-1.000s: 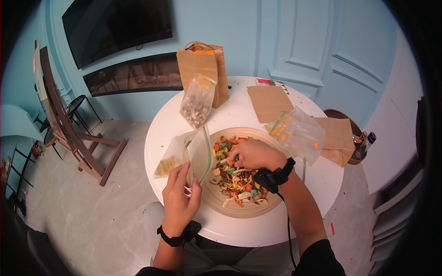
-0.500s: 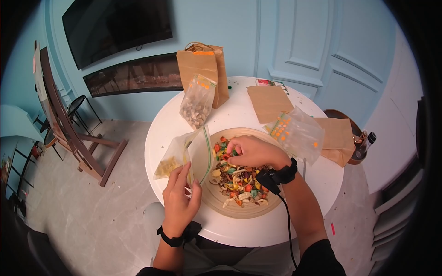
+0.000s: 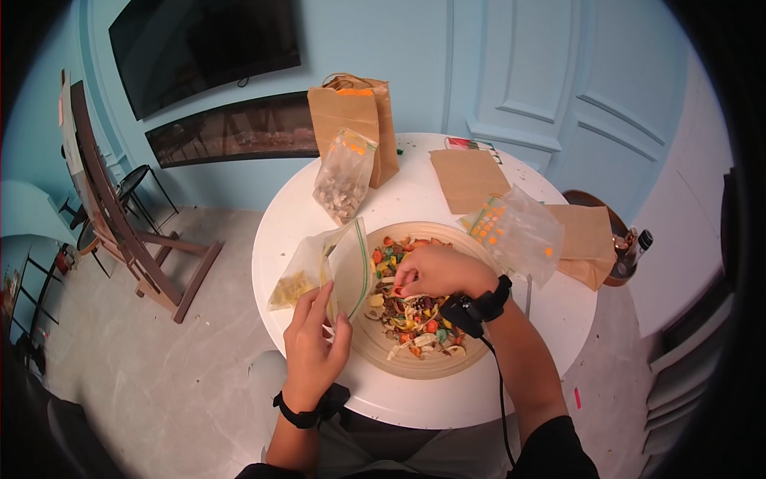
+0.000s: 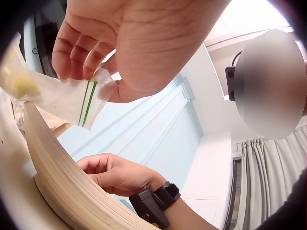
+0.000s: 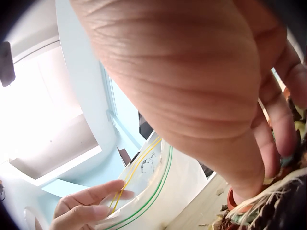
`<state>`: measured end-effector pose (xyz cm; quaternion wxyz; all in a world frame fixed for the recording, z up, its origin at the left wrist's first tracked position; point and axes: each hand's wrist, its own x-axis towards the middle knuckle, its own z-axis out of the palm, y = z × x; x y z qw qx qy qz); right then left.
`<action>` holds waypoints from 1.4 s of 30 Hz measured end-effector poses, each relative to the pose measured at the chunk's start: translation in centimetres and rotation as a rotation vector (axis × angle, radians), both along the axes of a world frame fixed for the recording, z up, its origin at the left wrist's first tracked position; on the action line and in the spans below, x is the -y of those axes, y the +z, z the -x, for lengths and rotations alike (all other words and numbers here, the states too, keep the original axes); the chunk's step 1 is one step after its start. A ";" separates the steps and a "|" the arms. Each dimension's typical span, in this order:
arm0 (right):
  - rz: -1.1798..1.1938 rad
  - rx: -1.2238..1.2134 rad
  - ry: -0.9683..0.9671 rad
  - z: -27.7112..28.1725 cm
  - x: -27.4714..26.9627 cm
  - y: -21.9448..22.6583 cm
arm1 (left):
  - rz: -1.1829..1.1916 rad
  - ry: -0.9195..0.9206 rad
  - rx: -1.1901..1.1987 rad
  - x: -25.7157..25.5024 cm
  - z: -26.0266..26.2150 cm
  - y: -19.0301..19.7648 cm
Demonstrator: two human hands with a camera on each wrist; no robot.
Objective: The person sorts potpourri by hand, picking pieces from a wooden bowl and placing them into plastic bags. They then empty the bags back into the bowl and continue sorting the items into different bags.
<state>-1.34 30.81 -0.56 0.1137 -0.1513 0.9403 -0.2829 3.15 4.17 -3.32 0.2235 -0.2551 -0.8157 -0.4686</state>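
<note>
My left hand [image 3: 313, 343] pinches the edge of a clear zip bag [image 3: 306, 254], which lies tilted with yellow pieces in its lower corner. Fingers and thumb meet at its green-lined rim in the left wrist view. A round beige plate [image 3: 375, 355] bears a mixed pile of dried pieces [image 3: 423, 323] in orange, green, yellow and brown. Over the pile's upper part my right hand [image 3: 447, 271] bends down, its thumb and forefinger closing round a red-orange piece [image 5: 235, 200]. The other fingers of that hand reach among the pieces.
A brown paper bag [image 3: 343, 108] and a clear bag of brownish pieces [image 3: 341, 188] stand at the back. Flat brown paper [image 3: 467, 180], another clear bag [image 3: 527, 231] and a folded paper bag [image 3: 584, 235] lie to the right. A dark tray [image 3: 618, 275] is beside the table.
My right hand lifted slightly with its fingers parted, then lowered into the pile again, a little nearer me. The left hand and its bag have hardly moved.
</note>
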 end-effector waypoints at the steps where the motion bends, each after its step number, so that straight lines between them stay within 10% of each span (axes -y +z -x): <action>1: 0.035 0.045 -0.016 0.1 0.0 -0.2 | 0.003 0.000 -0.004 0.0 0.0 -0.1; 31: 0.519 -0.121 -0.380 -0.3 0.7 2.5 | 0.031 -0.012 0.050 0.0 -0.3 0.3; 42: 0.938 0.077 -0.114 -0.9 4.3 1.8 | 0.015 -0.014 -0.017 -0.2 0.0 -0.3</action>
